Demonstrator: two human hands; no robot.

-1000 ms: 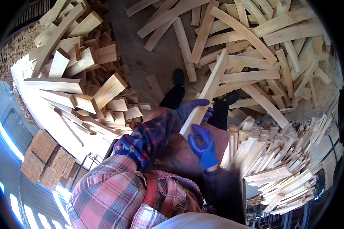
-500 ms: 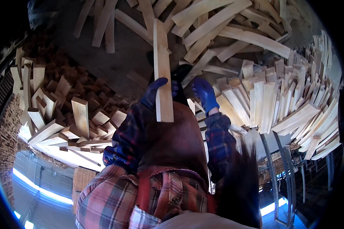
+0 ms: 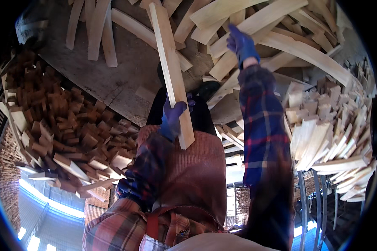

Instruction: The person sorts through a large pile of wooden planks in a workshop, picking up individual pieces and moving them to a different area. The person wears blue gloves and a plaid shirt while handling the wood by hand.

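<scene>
My left hand (image 3: 174,117), in a purple-blue glove, is wrapped round the lower part of a long pale wooden board (image 3: 168,58). This board tilts slightly, its far end leaning left over the floor and its near end in front of my apron (image 3: 197,167). My right hand (image 3: 242,45), gloved the same way, is stretched out over the loose pile at the far right. Its fingers are partly spread, beside and over a long pale plank (image 3: 268,16). Whether they touch that plank cannot be made out.
Short wooden blocks (image 3: 71,129) are heaped at the left. More cut boards (image 3: 322,134) stand packed at the right, above metal bars (image 3: 317,196). Several long boards (image 3: 98,29) lie on the grey floor (image 3: 79,71) at the far left. A dark shoe (image 3: 207,88) shows near the pile.
My right arm has reached forward and right, from beside the held board to over the loose planks. The held board now leans more to the left, still in my left hand.
</scene>
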